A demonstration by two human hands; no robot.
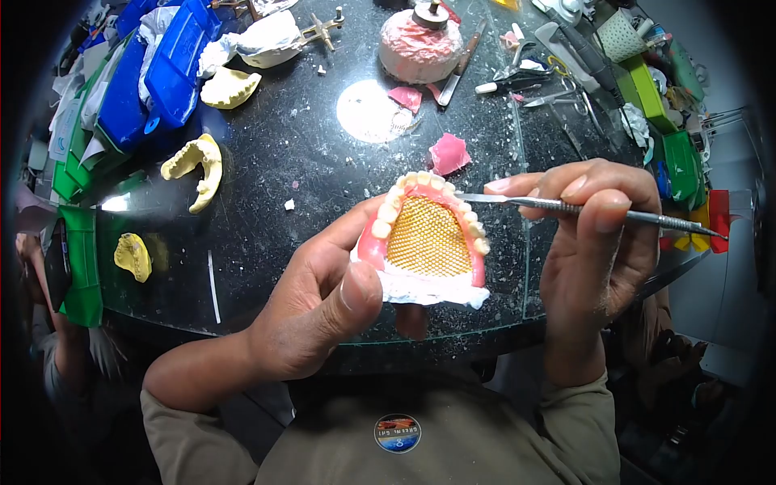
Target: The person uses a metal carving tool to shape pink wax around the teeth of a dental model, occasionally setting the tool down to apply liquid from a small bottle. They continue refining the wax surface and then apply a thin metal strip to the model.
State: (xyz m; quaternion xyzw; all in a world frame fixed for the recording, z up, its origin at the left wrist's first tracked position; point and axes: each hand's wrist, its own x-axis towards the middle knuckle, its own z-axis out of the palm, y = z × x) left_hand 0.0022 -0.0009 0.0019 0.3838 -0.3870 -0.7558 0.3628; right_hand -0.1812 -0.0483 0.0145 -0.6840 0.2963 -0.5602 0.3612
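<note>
My left hand [319,299] holds an upper denture model [427,241] over the near edge of the table: pink wax gums, a row of white teeth, a gold mesh palate and a white plaster base. The thumb presses on the plaster base. My right hand [594,242] grips a thin metal carving tool [582,208] like a pen. Its flat tip touches the wax at the right side of the tooth arch.
A round dark glass table [275,162] carries yellow plaster jaw casts [196,166], [133,256], [230,86], pink wax scraps [449,152], a pink wax block on a stand [420,44], metal tools [525,77], blue boxes [153,73] and green trays [663,121].
</note>
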